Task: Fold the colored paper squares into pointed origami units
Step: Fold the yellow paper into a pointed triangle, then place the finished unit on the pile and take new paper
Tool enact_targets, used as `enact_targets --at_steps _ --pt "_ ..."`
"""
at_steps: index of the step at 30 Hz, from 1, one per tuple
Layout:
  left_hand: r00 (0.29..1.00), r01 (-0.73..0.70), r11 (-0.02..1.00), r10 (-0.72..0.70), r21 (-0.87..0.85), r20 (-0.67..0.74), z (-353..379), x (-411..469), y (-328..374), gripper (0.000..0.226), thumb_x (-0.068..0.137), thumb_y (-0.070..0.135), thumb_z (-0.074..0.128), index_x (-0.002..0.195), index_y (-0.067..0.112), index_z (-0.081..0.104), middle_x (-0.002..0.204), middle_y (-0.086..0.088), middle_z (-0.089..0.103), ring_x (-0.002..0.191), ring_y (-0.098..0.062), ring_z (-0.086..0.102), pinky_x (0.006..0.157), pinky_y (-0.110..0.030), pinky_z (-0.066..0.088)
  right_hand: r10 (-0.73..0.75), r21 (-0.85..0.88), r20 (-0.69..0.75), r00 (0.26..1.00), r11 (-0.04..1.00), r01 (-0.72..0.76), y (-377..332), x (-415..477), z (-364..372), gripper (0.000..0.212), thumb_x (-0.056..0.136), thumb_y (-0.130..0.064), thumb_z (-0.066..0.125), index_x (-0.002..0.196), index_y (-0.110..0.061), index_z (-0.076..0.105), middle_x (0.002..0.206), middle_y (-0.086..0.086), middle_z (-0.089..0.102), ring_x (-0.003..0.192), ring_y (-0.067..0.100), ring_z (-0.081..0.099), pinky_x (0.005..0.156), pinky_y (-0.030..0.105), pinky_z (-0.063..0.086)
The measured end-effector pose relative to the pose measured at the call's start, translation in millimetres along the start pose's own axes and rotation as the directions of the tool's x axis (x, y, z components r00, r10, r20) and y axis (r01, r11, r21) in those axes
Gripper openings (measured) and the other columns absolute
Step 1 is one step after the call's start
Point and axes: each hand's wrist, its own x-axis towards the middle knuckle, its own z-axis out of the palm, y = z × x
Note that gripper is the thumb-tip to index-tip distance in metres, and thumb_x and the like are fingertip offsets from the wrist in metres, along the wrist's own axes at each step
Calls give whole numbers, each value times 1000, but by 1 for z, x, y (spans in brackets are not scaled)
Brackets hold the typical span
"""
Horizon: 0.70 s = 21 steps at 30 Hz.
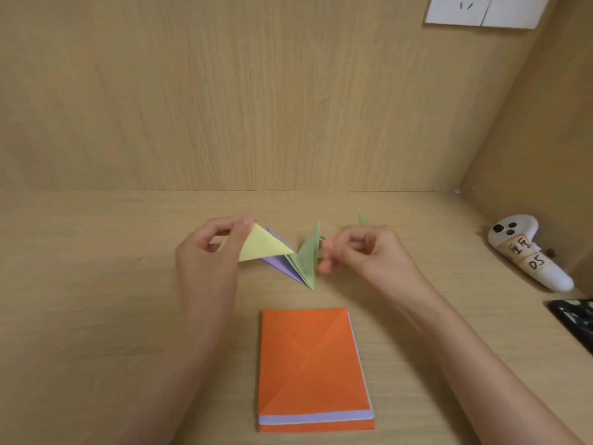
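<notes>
Three folded units crowd the gap between the two sets of fingers. A yellow unit (266,245) sits at the left fingertips, with a purple unit (278,264) just beneath it and to the right. A green unit (306,258) stands point-up just short of the right fingertips. Nearer the person than either hand's fingers, an orange paper stack (313,364) lies flat on the wooden desk (96,284), creased diagonally, with a pale sheet showing at its near edge. Well right of the right fingers rest a white controller (526,252) with handwritten labels and a dark object (574,319) at the frame's edge.

The left hand (208,261) is raised, thumb and forefinger pinching the yellow unit's upper corner. The right hand (362,255) is curled and blurred. A green tip (363,219) shows behind its knuckles, and whether its fingers grasp anything cannot be told.
</notes>
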Motion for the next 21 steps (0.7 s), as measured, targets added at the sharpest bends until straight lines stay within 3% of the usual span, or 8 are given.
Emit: enact_targets --at_steps 2,4,8,11,13,15,18,21 --pt "996 12 1000 -15 29 92 4 -5 1 7 81 24 72 75 24 73 76 16 71 71 4 58 73 -19 42 -31 168 -63 998 985 41 -3 0 3 15 89 -16 64 78 -5 66 76 7 74 68 13 66 70 22 49" --pt "985 5 998 -15 60 172 12 -12 -2 7 78 23 74 72 24 73 72 16 70 66 3 55 67 -16 40 -35 256 -1 999 966 34 -5 -3 12 12 79 -21 71 85 -11 67 73 1 71 65 10 60 65 17 45" --pt "953 24 1000 -28 18 302 19 -17 -5 3 79 22 73 78 19 74 73 12 70 64 3 55 61 -7 39 -41 192 99 994 981 21 2 0 14 15 77 -7 73 87 -14 66 61 -5 60 59 9 47 60 15 39" --pt "922 73 997 -63 -12 382 17 -16 -5 11 80 29 69 88 23 73 84 8 72 78 0 63 73 -11 46 -15 171 -130 991 985 37 6 8 -6 13 84 -2 66 87 -14 67 67 6 57 62 11 50 60 17 42" --pt "878 80 995 -101 64 468 17 -15 -6 10 79 30 71 88 25 71 82 6 70 76 -3 62 75 -15 48 57 195 -370 927 981 17 11 12 -24 12 88 -3 63 89 -14 67 67 4 56 54 4 48 55 17 42" --pt "801 0 978 -124 207 585 16 -17 -8 7 77 28 75 83 26 72 81 6 69 71 1 57 66 -8 42 145 198 -528 837 979 -45 19 14 -39 9 91 -6 60 95 -10 67 65 -2 57 46 -1 45 49 15 39" --pt "675 -170 911 -171 377 718 12 -20 -12 25 65 42 83 84 31 72 89 13 69 76 5 55 67 -7 40 246 146 -575 780 969 -198 32 16 -47 11 92 -6 57 91 -13 65 73 -1 59 46 -2 48 44 10 36" --pt "591 -282 840 -228 463 774 7 -18 -11 44 53 53 85 92 39 69 93 24 64 89 8 51 78 -7 41 222 -35 -566 794 956 -292 45 20 -41 17 90 -12 59 78 -22 64 81 6 65 61 11 53 58 23 43"
